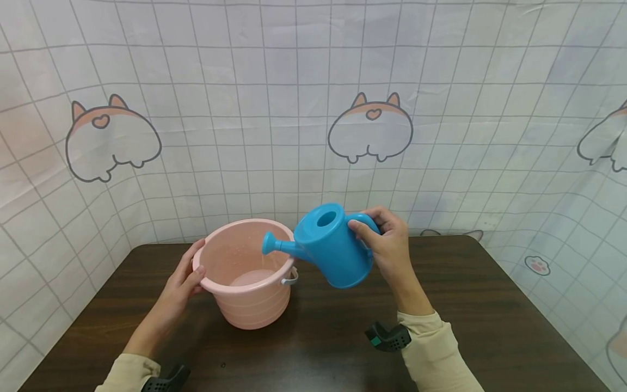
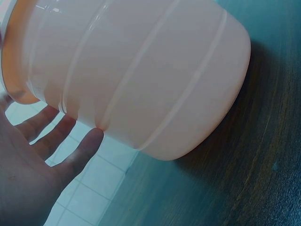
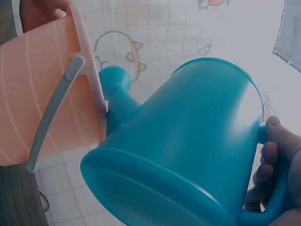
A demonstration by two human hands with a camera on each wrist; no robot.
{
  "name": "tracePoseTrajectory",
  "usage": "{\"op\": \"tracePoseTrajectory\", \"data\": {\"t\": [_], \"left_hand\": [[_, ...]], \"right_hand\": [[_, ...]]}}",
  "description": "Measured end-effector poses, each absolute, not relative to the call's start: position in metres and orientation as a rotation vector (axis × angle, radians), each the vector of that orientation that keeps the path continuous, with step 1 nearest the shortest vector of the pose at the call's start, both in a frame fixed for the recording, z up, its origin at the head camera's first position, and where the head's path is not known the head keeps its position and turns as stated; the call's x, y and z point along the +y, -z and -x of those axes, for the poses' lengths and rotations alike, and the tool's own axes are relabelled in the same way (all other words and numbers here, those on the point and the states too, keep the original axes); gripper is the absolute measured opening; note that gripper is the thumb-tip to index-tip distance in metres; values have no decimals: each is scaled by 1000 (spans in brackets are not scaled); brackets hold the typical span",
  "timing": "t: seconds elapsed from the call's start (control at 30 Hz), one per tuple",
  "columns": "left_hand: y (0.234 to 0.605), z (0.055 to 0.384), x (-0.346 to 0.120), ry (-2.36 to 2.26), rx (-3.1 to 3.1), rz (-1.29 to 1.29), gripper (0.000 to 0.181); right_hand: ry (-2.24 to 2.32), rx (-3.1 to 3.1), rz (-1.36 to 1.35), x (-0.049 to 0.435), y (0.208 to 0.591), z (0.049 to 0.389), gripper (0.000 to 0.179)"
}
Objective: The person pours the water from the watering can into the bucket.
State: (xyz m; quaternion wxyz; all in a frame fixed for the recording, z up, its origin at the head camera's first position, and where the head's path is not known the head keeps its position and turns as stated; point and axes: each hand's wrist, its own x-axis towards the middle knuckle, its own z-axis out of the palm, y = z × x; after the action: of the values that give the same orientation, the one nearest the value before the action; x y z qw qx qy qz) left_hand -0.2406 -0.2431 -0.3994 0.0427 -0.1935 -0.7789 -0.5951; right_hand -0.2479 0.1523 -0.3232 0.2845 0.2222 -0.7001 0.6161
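A pink plastic bucket (image 1: 252, 309) stands on the dark table, tilted slightly. My left hand (image 1: 180, 284) grips its left rim, thumb over the edge; the left wrist view shows the fingers (image 2: 84, 149) spread against the outer wall. Held up by its handle in my right hand (image 1: 392, 247) is a blue watering can (image 1: 338, 253). It leans left, its spout (image 1: 280, 246) reaching over the bucket's right rim. Beneath the spout's mouth a faint thin trickle shows inside the bucket. In the right wrist view the fingers curl round the can's handle (image 3: 277, 200).
The dark wood-grain table (image 1: 338, 348) lies under everything. A white gridded cloth (image 1: 274, 136) with cartoon animal drawings hangs behind and at both sides. The bucket's pale grey carrying handle (image 3: 51, 113) hangs down on its right side. Black devices (image 1: 389, 336) sit at both wrists.
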Motion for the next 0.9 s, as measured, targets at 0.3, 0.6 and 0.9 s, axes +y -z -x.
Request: {"op": "tracePoseTrajectory", "data": {"t": [0.3, 0.6, 0.9], "left_hand": [[399, 241, -243, 1803, -2394, 583, 52], [399, 241, -243, 1810, -2397, 574, 51], [399, 240, -243, 1804, -2399, 566, 52]], "right_hand": [[-1645, -1883, -598, 153, 323, 248, 17], [-1667, -1870, -572, 152, 323, 248, 14], [-1665, -1876, -566, 152, 323, 248, 15]]}}
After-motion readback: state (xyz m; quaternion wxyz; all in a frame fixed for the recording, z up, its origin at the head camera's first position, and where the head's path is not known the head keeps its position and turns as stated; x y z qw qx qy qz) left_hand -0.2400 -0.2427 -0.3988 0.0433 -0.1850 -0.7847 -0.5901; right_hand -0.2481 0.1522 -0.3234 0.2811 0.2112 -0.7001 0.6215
